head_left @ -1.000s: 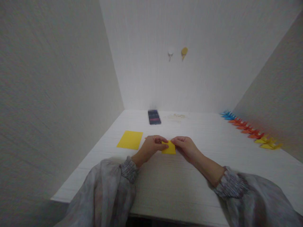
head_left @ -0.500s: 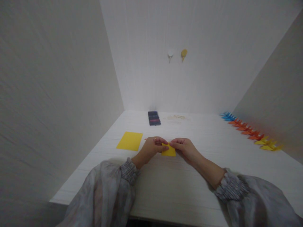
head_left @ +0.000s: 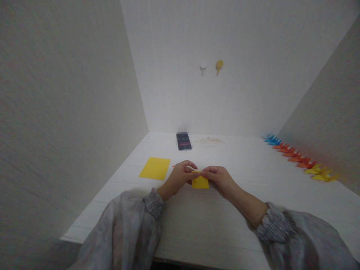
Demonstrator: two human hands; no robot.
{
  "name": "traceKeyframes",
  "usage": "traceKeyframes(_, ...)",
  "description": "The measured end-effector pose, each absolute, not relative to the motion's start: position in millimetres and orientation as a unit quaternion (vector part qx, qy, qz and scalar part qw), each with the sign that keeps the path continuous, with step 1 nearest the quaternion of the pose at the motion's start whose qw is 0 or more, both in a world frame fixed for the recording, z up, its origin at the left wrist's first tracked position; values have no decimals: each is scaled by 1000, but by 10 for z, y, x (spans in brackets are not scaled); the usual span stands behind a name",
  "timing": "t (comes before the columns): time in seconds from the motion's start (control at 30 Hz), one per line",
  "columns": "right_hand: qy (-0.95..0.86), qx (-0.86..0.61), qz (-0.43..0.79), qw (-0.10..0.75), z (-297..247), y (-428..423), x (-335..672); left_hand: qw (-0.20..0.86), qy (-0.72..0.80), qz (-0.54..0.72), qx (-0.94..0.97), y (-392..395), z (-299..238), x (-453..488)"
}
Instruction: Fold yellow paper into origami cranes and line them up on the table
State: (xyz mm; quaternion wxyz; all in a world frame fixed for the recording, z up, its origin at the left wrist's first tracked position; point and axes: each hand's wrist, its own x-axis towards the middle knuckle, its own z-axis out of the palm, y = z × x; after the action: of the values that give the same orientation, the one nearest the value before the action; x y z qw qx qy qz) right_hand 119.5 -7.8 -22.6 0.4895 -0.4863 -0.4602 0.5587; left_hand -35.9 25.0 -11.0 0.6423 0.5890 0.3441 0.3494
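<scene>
A small yellow square of folded paper [head_left: 200, 182] is held between my two hands above the white table. My left hand [head_left: 181, 175] pinches its upper left side, thumb lying along the top and index finger arched behind. At the upper right corner, my right hand [head_left: 218, 175] grips the paper between thumb and fingers. To the left of my left hand lies a larger flat sheet of yellow paper [head_left: 155, 168]. A tiny orange bit [head_left: 173, 165] shows just past my left hand, mostly hidden by it.
A dark, blurred-out rectangular object [head_left: 184, 141] lies near the back wall. Folded paper cranes in blue [head_left: 272, 139], orange [head_left: 295, 154] and yellow [head_left: 322, 173] line the right side. White [head_left: 203, 66] and yellow [head_left: 219, 65] hooks are on the back wall.
My left index finger has lifted off the paper and my left thumb has moved up to its top edge. The folded paper sits slightly lower in view.
</scene>
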Motion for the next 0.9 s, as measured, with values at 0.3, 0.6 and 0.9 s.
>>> traceKeyframes(0.3, -453, -456, 578, 504, -243, -81, 1201, 639, 324, 367, 593, 262, -139, -361)
traceKeyframes(0.6, -473, -460, 560, 502, -286, -69, 1217, 635, 326, 373, 593, 249, -132, -357)
traceKeyframes(0.9, -461, -471, 564, 498, -244, -77, 1191, 609, 336, 375, 613, 246, -113, -348)
